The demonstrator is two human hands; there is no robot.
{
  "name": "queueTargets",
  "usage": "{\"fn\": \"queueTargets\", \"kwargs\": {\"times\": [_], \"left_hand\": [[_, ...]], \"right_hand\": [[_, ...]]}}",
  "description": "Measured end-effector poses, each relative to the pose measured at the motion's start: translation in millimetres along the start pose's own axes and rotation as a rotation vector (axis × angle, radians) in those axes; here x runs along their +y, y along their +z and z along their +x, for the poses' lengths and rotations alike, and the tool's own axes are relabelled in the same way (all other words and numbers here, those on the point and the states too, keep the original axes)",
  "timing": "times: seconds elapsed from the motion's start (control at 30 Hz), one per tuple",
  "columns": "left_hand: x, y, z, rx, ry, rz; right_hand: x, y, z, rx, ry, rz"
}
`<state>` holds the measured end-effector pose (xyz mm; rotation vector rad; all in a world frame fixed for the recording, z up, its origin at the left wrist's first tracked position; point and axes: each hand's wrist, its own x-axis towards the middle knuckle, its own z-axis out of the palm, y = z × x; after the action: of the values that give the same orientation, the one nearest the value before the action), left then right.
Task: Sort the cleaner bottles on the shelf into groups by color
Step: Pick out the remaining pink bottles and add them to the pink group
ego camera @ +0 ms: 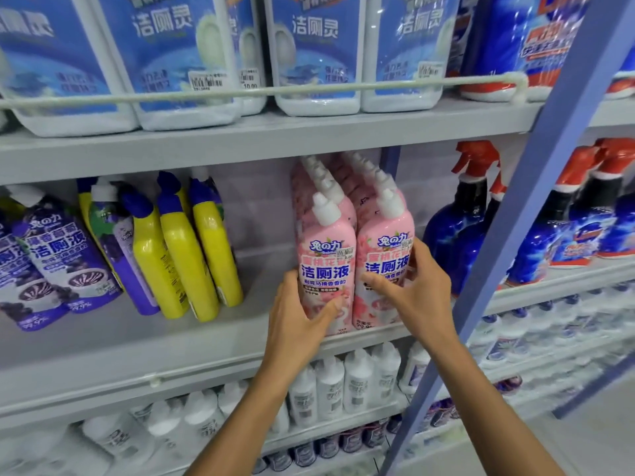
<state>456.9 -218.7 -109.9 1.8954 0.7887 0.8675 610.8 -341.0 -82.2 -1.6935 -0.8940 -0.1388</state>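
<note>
- Head view: the left hand [302, 314] gripped the left pink bottle [326, 259], and the right hand [421, 290] curled round the right pink bottle [385, 249]. Both bottles stood at the shelf [137, 348] edge, well apart from the leaning yellow bottles [185, 262].
- Risk: shoving 2 rows at once might topple the rear bottles.
- Hidden: the rear pink bottles were mostly covered, the fingertips behind were unseen, and the purple bottles [58, 262] were cut off.

Two rows of upright pink bottles [326, 235] stand right of tilted yellow bottles [180, 250] and purple bottles [56, 250]
</note>
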Motion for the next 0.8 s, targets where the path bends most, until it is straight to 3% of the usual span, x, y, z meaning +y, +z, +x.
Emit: {"fn": "queueTargets", "kwargs": {"times": [0.3, 0.5, 0.67, 0.8], "left_hand": [[13, 29, -15, 0.179, 0.011, 0.094], [14, 30, -17, 0.197, 0.012, 0.103], [21, 21, -13, 0.090, -0.002, -0.119], [32, 23, -1, -0.021, -0.053, -0.389]], "right_hand": [[20, -5, 4, 0.025, -0.038, -0.031], [23, -3, 3, 0.031, -0.043, -0.003], [21, -6, 1, -0.008, -0.023, 0.001], [26, -13, 18, -0.072, 0.094, 0.225]]}}
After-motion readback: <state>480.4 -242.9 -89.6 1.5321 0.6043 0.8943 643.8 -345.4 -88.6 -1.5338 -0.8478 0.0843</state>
